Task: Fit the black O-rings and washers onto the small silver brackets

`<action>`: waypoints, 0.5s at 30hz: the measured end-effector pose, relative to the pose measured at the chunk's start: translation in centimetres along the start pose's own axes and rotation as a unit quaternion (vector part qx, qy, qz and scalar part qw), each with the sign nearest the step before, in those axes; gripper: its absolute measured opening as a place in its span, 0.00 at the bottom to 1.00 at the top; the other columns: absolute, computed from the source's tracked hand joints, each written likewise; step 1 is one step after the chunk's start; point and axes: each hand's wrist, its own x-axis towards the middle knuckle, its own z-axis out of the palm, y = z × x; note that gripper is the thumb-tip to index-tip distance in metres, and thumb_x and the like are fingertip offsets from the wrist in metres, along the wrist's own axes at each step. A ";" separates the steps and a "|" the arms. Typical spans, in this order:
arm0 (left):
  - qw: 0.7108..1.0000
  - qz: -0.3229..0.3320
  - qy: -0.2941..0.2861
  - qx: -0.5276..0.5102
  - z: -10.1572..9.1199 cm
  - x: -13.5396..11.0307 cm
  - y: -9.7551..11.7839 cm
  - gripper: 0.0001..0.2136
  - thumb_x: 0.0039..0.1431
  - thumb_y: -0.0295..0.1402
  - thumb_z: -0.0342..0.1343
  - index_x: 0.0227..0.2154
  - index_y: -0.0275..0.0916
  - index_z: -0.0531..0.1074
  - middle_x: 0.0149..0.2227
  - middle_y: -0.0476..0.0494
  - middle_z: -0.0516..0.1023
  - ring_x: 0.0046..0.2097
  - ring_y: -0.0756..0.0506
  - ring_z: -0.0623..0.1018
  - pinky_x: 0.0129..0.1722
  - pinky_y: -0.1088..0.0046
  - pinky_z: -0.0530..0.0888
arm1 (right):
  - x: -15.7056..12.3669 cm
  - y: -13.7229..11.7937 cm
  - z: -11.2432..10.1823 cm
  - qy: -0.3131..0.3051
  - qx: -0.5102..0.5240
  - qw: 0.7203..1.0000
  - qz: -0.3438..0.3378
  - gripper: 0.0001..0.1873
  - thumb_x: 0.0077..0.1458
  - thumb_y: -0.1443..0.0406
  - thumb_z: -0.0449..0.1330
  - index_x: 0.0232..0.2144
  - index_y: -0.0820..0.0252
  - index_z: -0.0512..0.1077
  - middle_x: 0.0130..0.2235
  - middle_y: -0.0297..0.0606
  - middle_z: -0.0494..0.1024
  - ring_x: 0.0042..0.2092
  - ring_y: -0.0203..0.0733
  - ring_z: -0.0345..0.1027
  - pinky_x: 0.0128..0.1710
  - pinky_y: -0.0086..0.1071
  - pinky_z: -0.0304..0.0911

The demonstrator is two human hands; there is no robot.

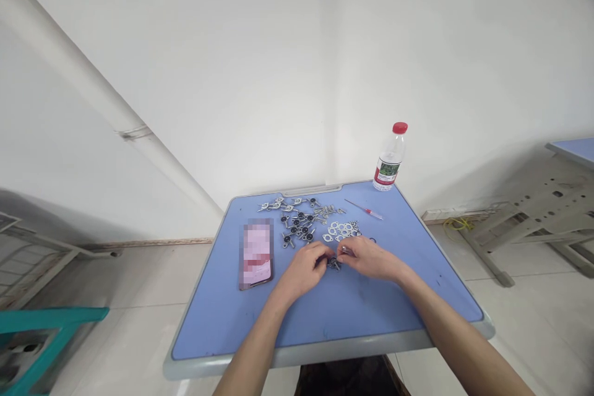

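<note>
One phone, one bottle; at least one part between left hand and right hand, both half-curled, grip unclear.

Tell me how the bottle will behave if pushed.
The bottle would probably tip if pushed near its red cap, being tall and narrow. It could also fall off the table, standing so near the far edge.

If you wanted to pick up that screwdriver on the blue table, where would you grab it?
I'd take the screwdriver by its clear handle, coming from above on the right and pinching across it. It lies flat; the handle looks thicker than the thin shaft, and its end points right and back toward the person.
</note>
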 end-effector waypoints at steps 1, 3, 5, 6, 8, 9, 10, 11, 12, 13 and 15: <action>1.000 0.000 -0.001 0.002 0.0 0.0 0.0 0.15 0.54 0.19 0.46 0.37 0.40 0.74 0.37 0.46 0.76 0.41 0.46 0.75 0.41 0.70 0.70 | 0.1 0.0 0.0 0.004 0.000 1.000 0.003 0.08 0.57 0.68 0.54 0.27 0.59 0.71 0.26 0.31 0.72 0.28 0.34 0.60 0.28 0.27 0.50; 1.000 -0.002 -0.002 0.006 0.0 -0.1 0.1 0.14 0.54 0.20 0.46 0.36 0.40 0.74 0.37 0.46 0.76 0.40 0.46 0.74 0.39 0.71 0.70 | 0.2 0.1 0.1 0.014 0.001 1.000 0.014 0.08 0.57 0.68 0.54 0.27 0.59 0.70 0.26 0.31 0.72 0.28 0.34 0.60 0.28 0.26 0.49; 1.000 -0.004 -0.001 0.010 -0.1 -0.1 0.3 0.13 0.54 0.21 0.47 0.36 0.40 0.73 0.36 0.47 0.75 0.39 0.46 0.74 0.38 0.72 0.70 | 0.4 0.1 0.3 0.022 0.007 0.999 0.028 0.07 0.56 0.68 0.55 0.27 0.59 0.70 0.27 0.31 0.72 0.28 0.34 0.61 0.28 0.26 0.49; 1.000 -0.007 0.000 0.014 -0.1 -0.2 0.5 0.12 0.53 0.21 0.48 0.36 0.40 0.73 0.36 0.47 0.75 0.38 0.47 0.73 0.37 0.72 0.69 | 0.5 0.0 0.4 0.024 0.012 0.999 0.033 0.07 0.56 0.68 0.55 0.27 0.59 0.70 0.27 0.32 0.72 0.29 0.35 0.61 0.28 0.26 0.50; 1.000 -0.015 0.005 0.027 -0.1 -0.3 0.8 0.10 0.53 0.23 0.50 0.36 0.41 0.72 0.35 0.48 0.74 0.37 0.46 0.73 0.37 0.71 0.69 | 0.7 0.0 0.6 0.033 0.016 0.998 0.043 0.07 0.56 0.69 0.54 0.28 0.59 0.70 0.27 0.32 0.72 0.29 0.35 0.61 0.28 0.26 0.50; 0.999 -0.020 0.009 0.034 0.0 -0.3 0.9 0.09 0.52 0.24 0.52 0.36 0.41 0.71 0.35 0.48 0.74 0.37 0.46 0.73 0.37 0.71 0.69 | 0.7 0.0 0.7 0.037 0.015 0.998 0.048 0.06 0.56 0.69 0.54 0.28 0.60 0.71 0.27 0.32 0.72 0.29 0.35 0.62 0.28 0.26 0.50; 0.999 -0.024 0.012 0.040 0.0 -0.4 1.0 0.09 0.52 0.25 0.53 0.36 0.41 0.70 0.35 0.48 0.74 0.37 0.46 0.73 0.37 0.70 0.68 | 0.8 0.0 0.8 0.042 0.012 0.998 0.053 0.06 0.56 0.70 0.54 0.29 0.60 0.71 0.27 0.32 0.73 0.29 0.35 0.62 0.28 0.26 0.50; 0.999 -0.027 0.014 0.043 0.1 -0.4 1.1 0.08 0.51 0.25 0.54 0.36 0.41 0.69 0.35 0.48 0.73 0.37 0.45 0.73 0.38 0.70 0.68 | 0.9 0.0 0.9 0.045 0.007 0.997 0.058 0.06 0.56 0.70 0.54 0.29 0.60 0.71 0.27 0.32 0.73 0.29 0.35 0.62 0.28 0.26 0.49; 0.998 -0.030 0.016 0.045 0.2 -0.4 1.2 0.09 0.51 0.26 0.55 0.36 0.41 0.69 0.35 0.48 0.73 0.38 0.45 0.73 0.38 0.69 0.68 | 0.9 0.0 0.9 0.048 0.003 0.997 0.063 0.06 0.56 0.70 0.54 0.30 0.60 0.71 0.27 0.33 0.73 0.29 0.35 0.62 0.28 0.26 0.49; 0.998 -0.033 0.019 0.044 0.3 -0.4 1.3 0.09 0.51 0.27 0.56 0.37 0.41 0.68 0.36 0.48 0.73 0.38 0.44 0.73 0.38 0.69 0.68 | 0.9 0.0 1.0 0.051 0.000 0.996 0.067 0.06 0.57 0.69 0.54 0.30 0.60 0.71 0.27 0.33 0.73 0.29 0.35 0.63 0.28 0.26 0.49; 0.998 -0.041 0.024 0.041 0.5 -0.3 1.3 0.10 0.51 0.28 0.57 0.37 0.42 0.67 0.36 0.48 0.73 0.39 0.44 0.73 0.38 0.69 0.68 | 0.9 0.1 0.9 0.057 -0.001 0.996 0.072 0.07 0.58 0.69 0.53 0.31 0.60 0.71 0.28 0.34 0.74 0.29 0.35 0.63 0.29 0.26 0.50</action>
